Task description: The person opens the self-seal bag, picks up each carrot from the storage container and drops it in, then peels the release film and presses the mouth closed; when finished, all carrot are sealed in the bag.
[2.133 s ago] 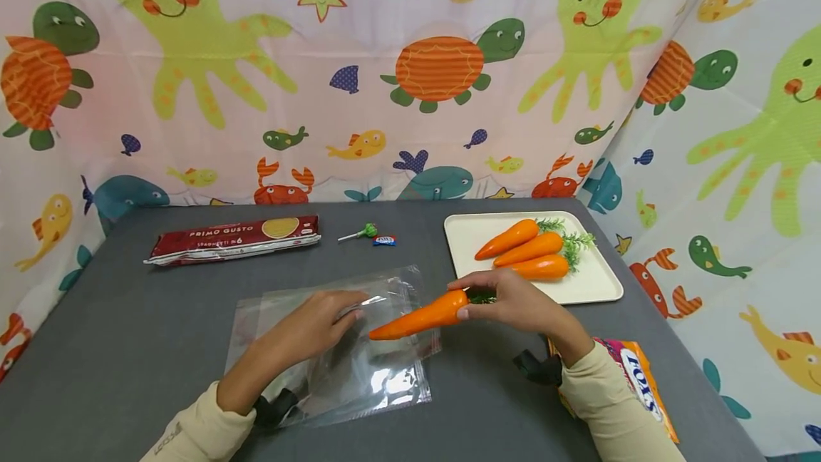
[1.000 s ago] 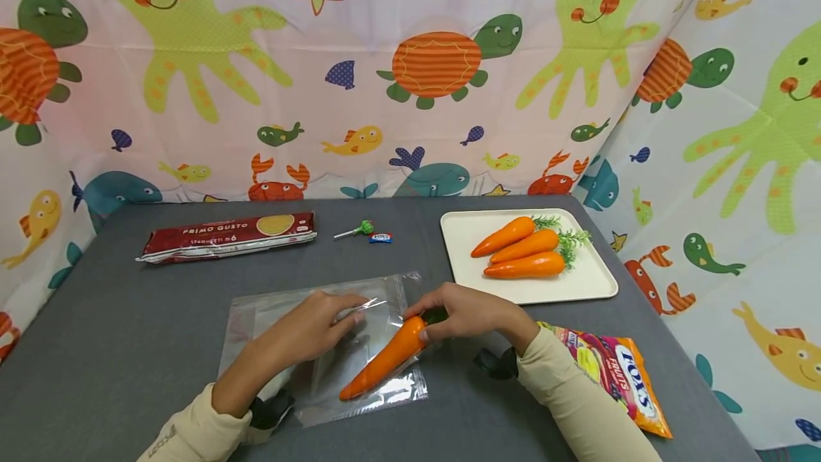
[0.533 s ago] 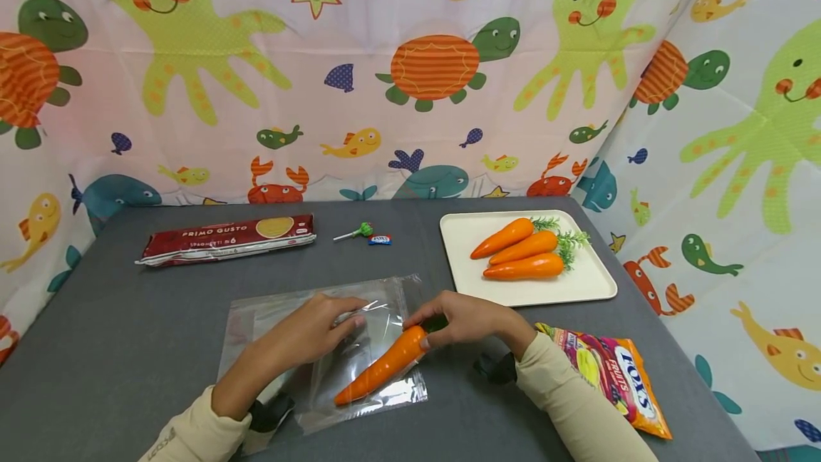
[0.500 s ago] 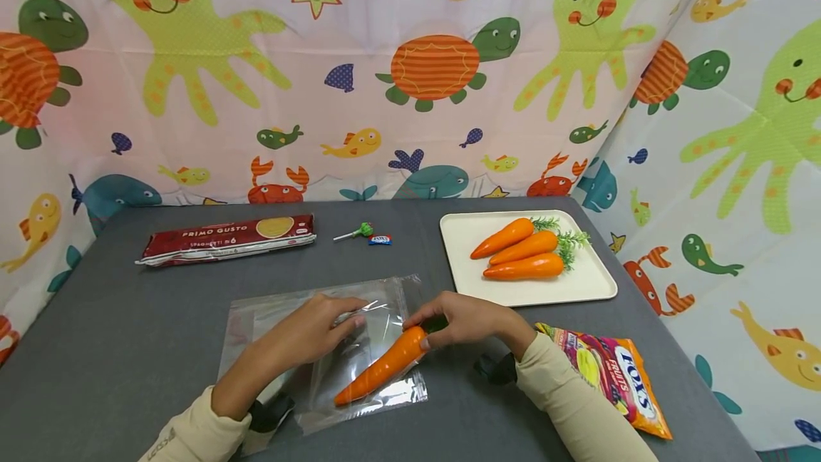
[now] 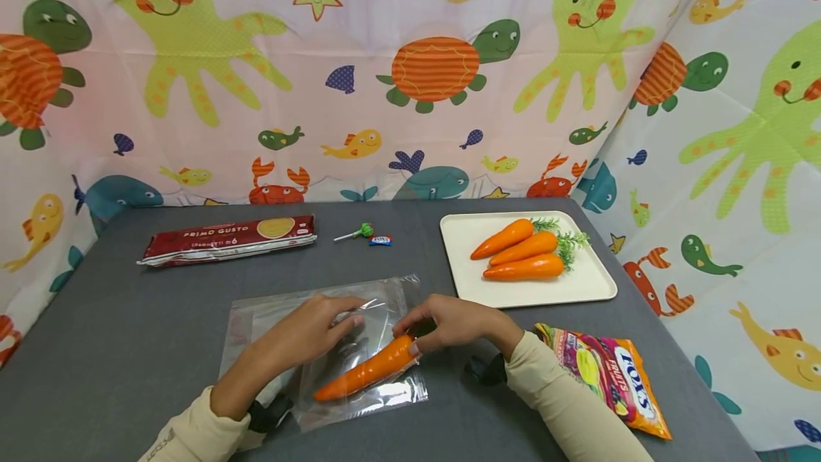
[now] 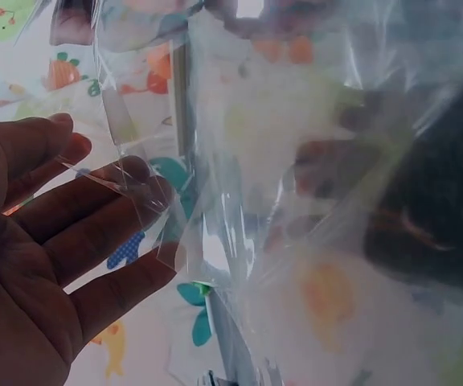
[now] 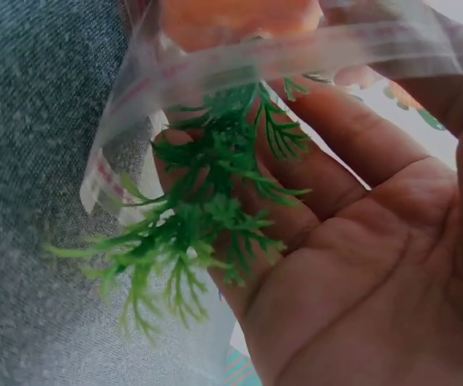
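My right hand (image 5: 452, 323) pinches an orange carrot (image 5: 368, 373) near its leafy end, with thumb and fingers on either side. Most of the carrot lies inside a clear plastic bag (image 5: 410, 387). In the right wrist view, the green leaves (image 7: 215, 177) hang out past the bag's mouth strip (image 7: 247, 68), in front of the palm. My left hand (image 5: 317, 326) rests on the bag's upper part. Its fingers (image 6: 95, 233) look fairly straight in the left wrist view, with film across the fingertips. Whether thumb and index pinch the film is unclear.
On the white tray (image 5: 603, 276) at right are several carrots (image 5: 522, 267). A FOX'S candy bag (image 5: 618, 383) lies by my right sleeve. Along the back are a spaghetti pack (image 5: 224, 241), a green lollipop (image 5: 365, 229) and a small wrapped candy (image 5: 380, 240).
My right hand has brought the carrot left and down into the bag, tip first. In the last half second it slid further left and turned flatter. The left hand has stayed in place.
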`<action>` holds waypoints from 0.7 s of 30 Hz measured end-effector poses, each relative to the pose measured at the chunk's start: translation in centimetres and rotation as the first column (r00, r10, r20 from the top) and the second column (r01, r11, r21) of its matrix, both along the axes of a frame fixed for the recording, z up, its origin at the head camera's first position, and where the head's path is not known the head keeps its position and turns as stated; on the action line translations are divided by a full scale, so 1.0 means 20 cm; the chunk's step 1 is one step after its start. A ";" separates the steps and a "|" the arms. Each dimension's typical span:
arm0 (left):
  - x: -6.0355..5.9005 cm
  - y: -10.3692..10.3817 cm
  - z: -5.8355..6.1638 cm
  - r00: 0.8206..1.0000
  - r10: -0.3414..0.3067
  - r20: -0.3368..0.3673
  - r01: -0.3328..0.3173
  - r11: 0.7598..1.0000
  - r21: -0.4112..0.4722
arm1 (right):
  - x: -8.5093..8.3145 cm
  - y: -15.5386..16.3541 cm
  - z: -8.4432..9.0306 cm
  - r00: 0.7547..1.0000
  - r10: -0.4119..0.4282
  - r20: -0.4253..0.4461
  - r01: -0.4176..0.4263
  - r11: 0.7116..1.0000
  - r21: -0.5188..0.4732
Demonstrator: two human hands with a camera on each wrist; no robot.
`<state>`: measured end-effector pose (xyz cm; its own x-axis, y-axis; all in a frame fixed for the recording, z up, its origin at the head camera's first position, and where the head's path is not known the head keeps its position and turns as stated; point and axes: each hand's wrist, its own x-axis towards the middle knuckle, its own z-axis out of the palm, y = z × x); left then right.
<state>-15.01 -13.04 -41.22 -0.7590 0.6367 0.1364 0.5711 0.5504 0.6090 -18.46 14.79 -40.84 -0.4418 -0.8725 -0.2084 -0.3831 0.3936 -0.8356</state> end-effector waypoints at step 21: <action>0.03 -0.05 0.01 0.999 0.044 0.025 -0.044 0.999 0.008 | -0.01 0.27 0.14 0.963 -0.268 0.021 0.268 0.950 -0.159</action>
<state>-14.48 -14.10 -40.99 -0.7895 0.6015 0.1219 0.5309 0.5696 0.6275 -18.71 20.24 -38.06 -0.6641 -0.7438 -0.0760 -0.2830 0.3441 -0.8953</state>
